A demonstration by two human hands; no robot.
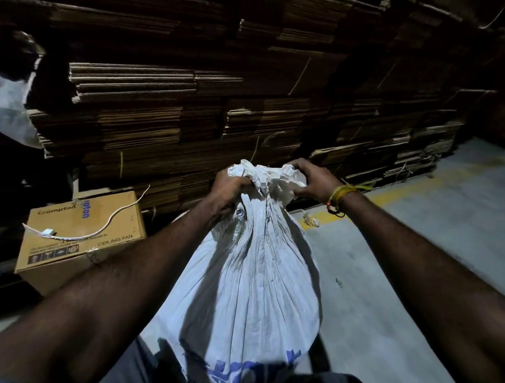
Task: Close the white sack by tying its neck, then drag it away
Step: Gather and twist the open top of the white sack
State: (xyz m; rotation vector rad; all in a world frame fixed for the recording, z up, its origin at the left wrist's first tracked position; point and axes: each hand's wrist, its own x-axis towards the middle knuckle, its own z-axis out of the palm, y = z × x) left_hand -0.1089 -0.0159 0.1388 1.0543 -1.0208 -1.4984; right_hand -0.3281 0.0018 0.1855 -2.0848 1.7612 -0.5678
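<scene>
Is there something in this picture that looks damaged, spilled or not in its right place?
A few small things. A loose white cord lies across the ceiling fan box. A crumpled scrap sits on the floor's yellow line. Both hands, left and right, grip the sack neck; the sack looks intact.

cardboard stacks [191,107] ahead, floor [416,256] open right

Both bare forearms reach forward and converge ahead of the body. The left hand [228,187] has its fingers curled tight around the gathered neck of the white sack [250,278], knuckles up, wrist bent slightly down. The right hand [312,179] sits just beside it at the same height, fingers and thumb curled over the bunched cloth above the neck. Yellow thread bands [339,196] wrap the right wrist.
</scene>
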